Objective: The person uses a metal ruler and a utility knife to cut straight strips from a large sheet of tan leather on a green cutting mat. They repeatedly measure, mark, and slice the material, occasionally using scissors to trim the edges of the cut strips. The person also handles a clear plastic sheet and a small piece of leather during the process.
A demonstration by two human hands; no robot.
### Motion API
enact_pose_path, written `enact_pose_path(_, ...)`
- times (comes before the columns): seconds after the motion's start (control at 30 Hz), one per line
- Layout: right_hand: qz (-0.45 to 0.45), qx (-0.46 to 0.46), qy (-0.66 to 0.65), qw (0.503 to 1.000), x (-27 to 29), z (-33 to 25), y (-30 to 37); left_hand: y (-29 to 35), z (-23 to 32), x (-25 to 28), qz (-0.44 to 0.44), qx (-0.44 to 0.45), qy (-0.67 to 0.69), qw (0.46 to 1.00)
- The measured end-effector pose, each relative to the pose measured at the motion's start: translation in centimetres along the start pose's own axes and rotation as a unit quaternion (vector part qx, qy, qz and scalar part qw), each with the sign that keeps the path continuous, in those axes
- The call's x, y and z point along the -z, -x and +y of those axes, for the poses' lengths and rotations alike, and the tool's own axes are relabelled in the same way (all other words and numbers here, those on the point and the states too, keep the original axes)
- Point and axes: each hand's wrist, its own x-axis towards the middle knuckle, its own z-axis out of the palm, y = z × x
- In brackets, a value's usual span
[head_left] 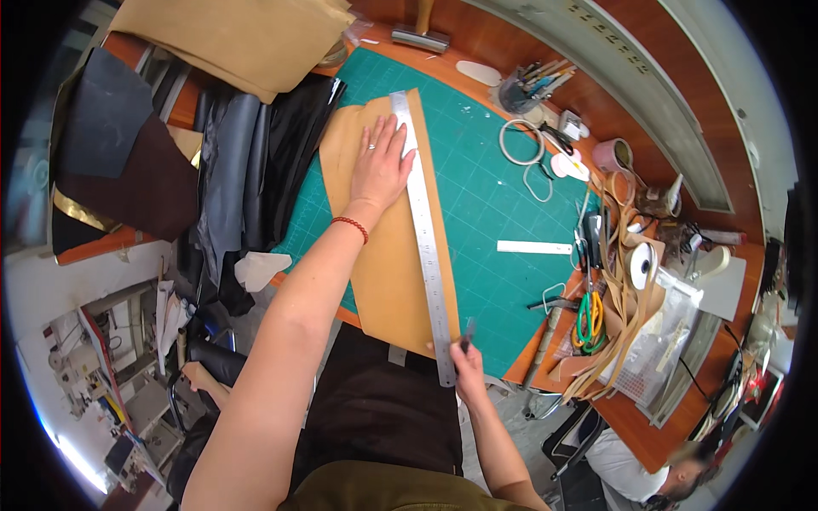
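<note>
A piece of tan leather lies on the green cutting mat. Along its right side runs a long steel ruler, whose near end sticks out past the table's front edge. My left hand lies flat on the ruler's far part and the leather, fingers slightly spread. Close to the ruler's near end, my right hand is closed around a slim dark knife. The knife's tip is blurred, just right of the leather's near corner, and I cannot tell whether it touches the leather.
Rolled dark leather and a tan stack are at the left. A short white ruler lies on the mat. To the right are scissors, leather strips and a pen cup. Another person is at lower right.
</note>
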Motion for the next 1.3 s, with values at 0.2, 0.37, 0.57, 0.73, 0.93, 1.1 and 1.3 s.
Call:
enact_pose_path(0.2,-0.189,-0.146,-0.291,0.926,1.5,-1.3,-0.4,0.0,0.1,0.2,0.011,0.027,0.059,0.998)
enact_pose_path(0.37,-0.065,0.067,0.133,0.987,0.6,-1.8,-1.3,-0.3,-0.3,0.3,0.009,0.032,0.031,0.999)
enact_pose_path(0.57,-0.045,0.118,0.366,0.922,0.1,-3.7,-1.9,-0.1,-0.4,0.0,0.012,0.004,0.009,1.000)
enact_pose_path(0.73,0.056,0.153,0.353,0.921,-0.1,-2.6,-1.4,-0.4,-0.3,-0.3,0.020,0.002,0.001,1.000)
enact_pose_path(0.93,0.048,0.147,0.381,0.912,0.1,-3.0,-1.2,-0.2,-0.1,-0.3,0.012,0.010,-0.007,1.000)
enact_pose_path(1.1,0.045,0.166,0.556,0.813,1.4,-5.3,-1.4,-0.1,-0.5,-0.2,0.010,0.015,-0.007,1.000)
enact_pose_path(1.3,0.126,0.369,0.636,0.666,7.4,-16.2,-10.3,-0.1,-0.6,-0.1,-0.019,0.019,-0.039,0.999)
